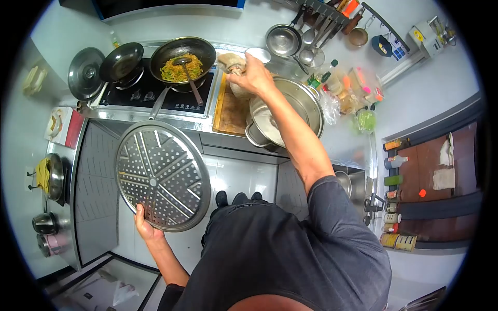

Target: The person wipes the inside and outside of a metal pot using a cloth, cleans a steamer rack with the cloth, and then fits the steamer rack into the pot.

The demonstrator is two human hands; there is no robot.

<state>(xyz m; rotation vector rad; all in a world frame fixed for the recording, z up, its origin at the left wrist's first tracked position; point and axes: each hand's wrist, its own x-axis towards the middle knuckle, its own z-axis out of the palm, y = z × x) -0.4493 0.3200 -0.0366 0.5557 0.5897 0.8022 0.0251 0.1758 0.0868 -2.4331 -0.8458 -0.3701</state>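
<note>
My left hand (148,227) grips the lower rim of a round metal steamer tray (161,179), perforated with holes and ribbed slots. The tray is tilted up in front of the counter, over the floor. My right hand (254,76) is closed on a crumpled beige cloth (232,63), above a wooden cutting board (228,111). Under my right forearm stands a large steel pot (308,98) with side handles, partly hidden by the arm. A white bowl (259,54) sits just behind the right hand.
On the black cooktop (116,97) stands a wok (199,49) holding cooked food and a spatula (194,90). A smaller black pan (122,62) and a glass lid (85,73) are at left. Bottles and bags (358,85) crowd the right counter, near the sink (358,186).
</note>
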